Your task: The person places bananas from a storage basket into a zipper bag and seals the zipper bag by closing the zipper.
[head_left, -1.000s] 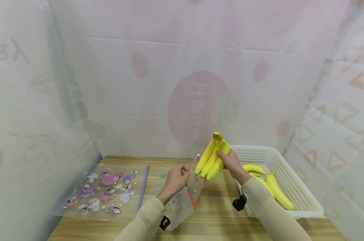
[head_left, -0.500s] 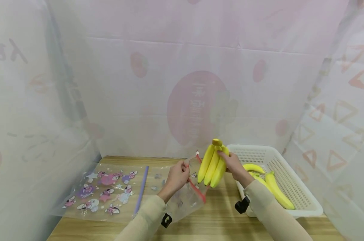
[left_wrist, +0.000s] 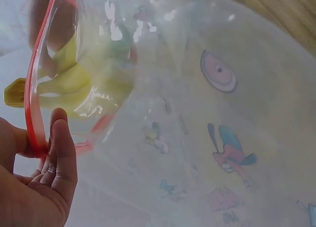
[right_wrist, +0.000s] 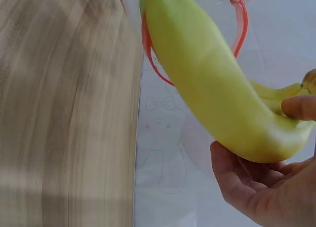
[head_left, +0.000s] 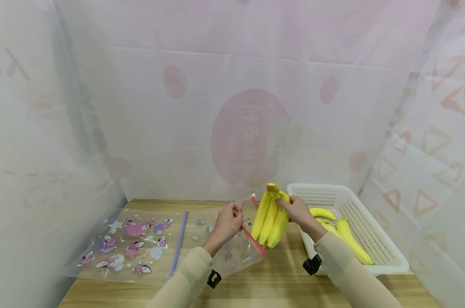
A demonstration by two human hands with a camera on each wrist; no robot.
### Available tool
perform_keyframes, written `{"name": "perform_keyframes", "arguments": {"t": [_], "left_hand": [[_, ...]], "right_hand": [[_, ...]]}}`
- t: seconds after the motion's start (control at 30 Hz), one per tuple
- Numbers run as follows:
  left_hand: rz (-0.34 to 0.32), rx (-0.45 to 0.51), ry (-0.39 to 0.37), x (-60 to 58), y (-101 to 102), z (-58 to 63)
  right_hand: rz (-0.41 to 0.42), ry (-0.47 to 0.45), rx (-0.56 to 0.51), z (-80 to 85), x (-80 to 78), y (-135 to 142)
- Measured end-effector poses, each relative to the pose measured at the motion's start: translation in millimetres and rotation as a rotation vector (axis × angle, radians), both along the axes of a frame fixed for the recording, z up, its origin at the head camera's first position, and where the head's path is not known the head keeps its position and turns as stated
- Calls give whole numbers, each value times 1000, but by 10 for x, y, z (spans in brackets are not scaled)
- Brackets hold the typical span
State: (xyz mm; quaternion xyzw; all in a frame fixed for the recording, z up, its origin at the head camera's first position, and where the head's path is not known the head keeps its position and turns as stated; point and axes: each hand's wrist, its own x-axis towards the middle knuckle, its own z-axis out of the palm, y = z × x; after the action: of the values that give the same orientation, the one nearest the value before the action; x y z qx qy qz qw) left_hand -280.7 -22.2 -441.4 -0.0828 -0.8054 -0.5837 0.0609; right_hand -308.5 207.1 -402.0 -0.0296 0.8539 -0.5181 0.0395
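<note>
My right hand (head_left: 298, 212) grips a bunch of yellow bananas (head_left: 270, 218) near the stem, tips pointing down. With thumb and fingers my left hand (head_left: 229, 222) pinches the red zip edge of a clear printed zip bag (head_left: 232, 256). The bag's mouth gapes toward the bunch, and the banana tips are right at the red rim. In the left wrist view the bananas (left_wrist: 74, 89) show through the clear plastic, the stem outside the red edge. The right wrist view has one banana (right_wrist: 212, 79) large in front, its tip at the red rim.
On the right stands a white perforated basket (head_left: 386, 239) with several loose bananas (head_left: 351, 241). A second clear bag (head_left: 136, 244) with cartoon prints and a purple zip strip (head_left: 178, 244) lies flat at the left. Printed cloth walls (head_left: 171, 128) enclose the wooden table (head_left: 278, 286).
The right hand has lowered the banana bunch toward the bag's mouth. The bag's red edge has swung right beneath the tips, while the left hand keeps its pinch.
</note>
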Motion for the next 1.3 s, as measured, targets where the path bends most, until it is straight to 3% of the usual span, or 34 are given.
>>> {"name": "perform_keyframes", "arguments": {"t": [0.6,0.83,1.07,1.2,1.3], "left_hand": [[-45,-50,22,4,47,27],[-56,-24,3,-20,71,25],[-20,-9,-6,-64,87,50],[-19,12,-13,-81,107,66],[-29,43,-8,-94,122,92]], "right_hand": [[-44,17,-17,109,-72,31],[-90,73,-14,8,-74,4],[-72,155,150,-122,-17,-112],[-52,147,179,-172,-10,-104],[0,113,134,-200,-7,-85]]}}
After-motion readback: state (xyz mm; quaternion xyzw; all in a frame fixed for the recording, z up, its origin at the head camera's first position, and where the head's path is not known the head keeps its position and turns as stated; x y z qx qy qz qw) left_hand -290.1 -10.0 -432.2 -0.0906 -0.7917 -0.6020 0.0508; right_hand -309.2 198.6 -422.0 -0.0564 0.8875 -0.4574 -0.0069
